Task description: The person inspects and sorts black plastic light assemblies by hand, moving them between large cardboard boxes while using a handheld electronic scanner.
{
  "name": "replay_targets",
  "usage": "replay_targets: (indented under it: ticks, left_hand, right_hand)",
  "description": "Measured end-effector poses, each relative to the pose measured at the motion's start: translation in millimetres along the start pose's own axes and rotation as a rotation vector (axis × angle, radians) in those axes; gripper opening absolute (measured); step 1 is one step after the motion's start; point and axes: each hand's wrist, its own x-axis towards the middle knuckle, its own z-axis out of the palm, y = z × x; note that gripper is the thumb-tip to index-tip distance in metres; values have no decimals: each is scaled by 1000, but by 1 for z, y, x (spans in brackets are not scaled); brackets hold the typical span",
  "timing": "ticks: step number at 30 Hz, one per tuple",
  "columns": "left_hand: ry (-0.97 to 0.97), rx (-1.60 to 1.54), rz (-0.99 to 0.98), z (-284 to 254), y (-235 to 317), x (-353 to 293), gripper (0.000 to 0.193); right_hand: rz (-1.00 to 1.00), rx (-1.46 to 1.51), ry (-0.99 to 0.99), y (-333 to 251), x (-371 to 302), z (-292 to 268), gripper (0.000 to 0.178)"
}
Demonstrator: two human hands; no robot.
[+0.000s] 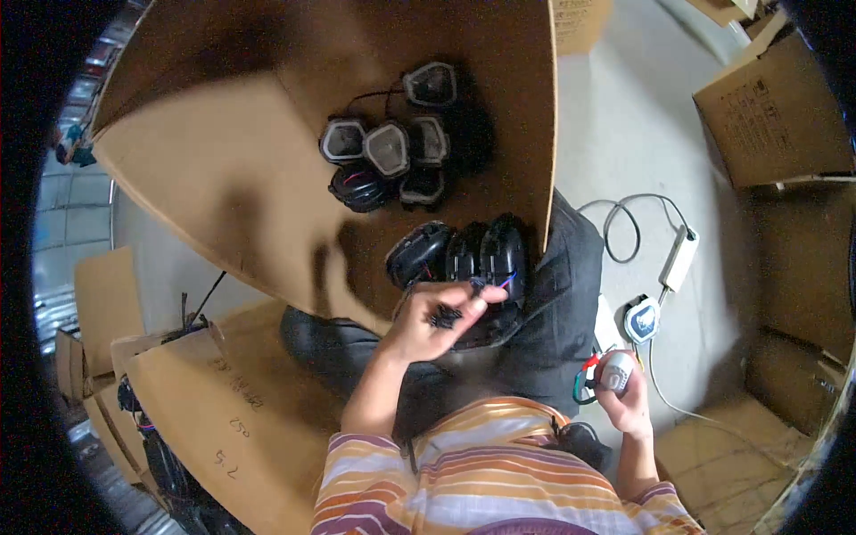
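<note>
My left hand reaches over the near edge of the open box, its fingers closed on a small black connector. Blue and red wires run from near the fingertips toward a black oval unit. A small black bunch, perhaps more plugs, lies against the same hand. Off to the right, my right hand is wrapped round a grey, rounded, cylinder-like piece. Red and green wires loop beside it. Two more black units sit left of the wired one.
Deeper in the large cardboard box lie several black units with pale angular faces. A white power strip with a grey cable is on the floor, near a lit angular unit. Cardboard boxes stand at right; a cardboard flap lies at left.
</note>
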Motion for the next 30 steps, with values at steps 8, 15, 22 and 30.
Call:
replay_targets:
  ticks: [8, 15, 22, 30]
  left_hand:
    - [-746, -71, 141, 55, -20, 8, 11]
    - [-956, -189, 17, 64, -32, 9, 18]
    - [-991, -159, 12, 70, -36, 5, 15]
    - [-1080, -107, 76, 75, -37, 8, 16]
  right_hand:
    - [-42, 97, -152, -16, 6, 0, 34]
    - [-31, 227, -284, -19, 16, -1, 32]
    - [-11, 97, -341, -17, 11, 1, 34]
    - [-13, -46, -368, -20, 6, 5, 35]
